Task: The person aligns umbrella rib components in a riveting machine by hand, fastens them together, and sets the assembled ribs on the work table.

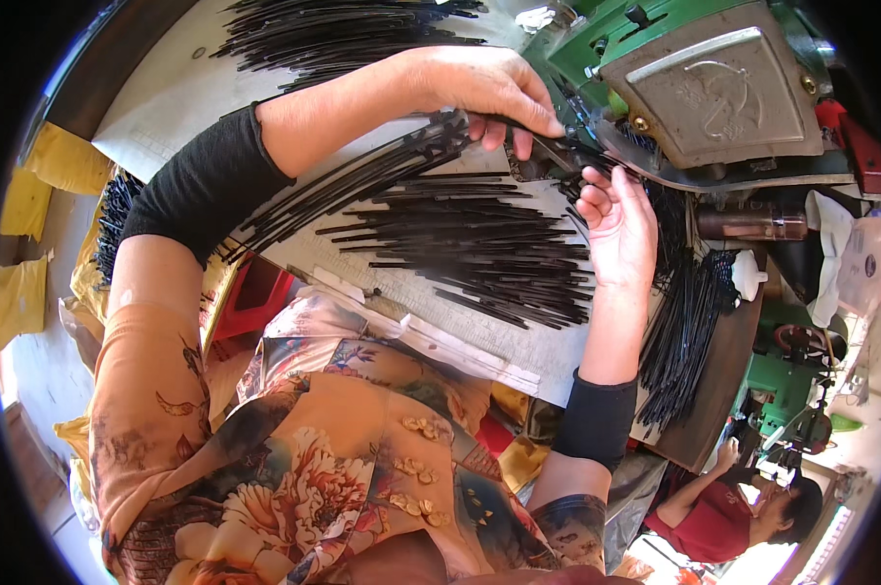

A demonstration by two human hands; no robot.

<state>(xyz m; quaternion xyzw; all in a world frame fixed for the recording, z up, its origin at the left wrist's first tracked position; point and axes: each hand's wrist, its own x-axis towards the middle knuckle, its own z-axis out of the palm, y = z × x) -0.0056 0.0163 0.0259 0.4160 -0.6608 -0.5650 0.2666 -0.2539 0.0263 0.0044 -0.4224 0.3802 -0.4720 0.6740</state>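
My left hand (489,93) grips a bunch of thin black sticks (363,180); they look light and bendy. My right hand (618,219) is half open, holding nothing I can see.

You have one view only, from the camera on your head, looking steeply down past your chest and the floral orange blouse (314,458) at the pale grey bench (168,88). It sits close: your forearms rise from six o'clock and fill the middle. The green and grey metal machine (704,78) lies at one o'clock, and a person in a red shirt (723,517) at five o'clock. The fisheye bends edges at the black rim.
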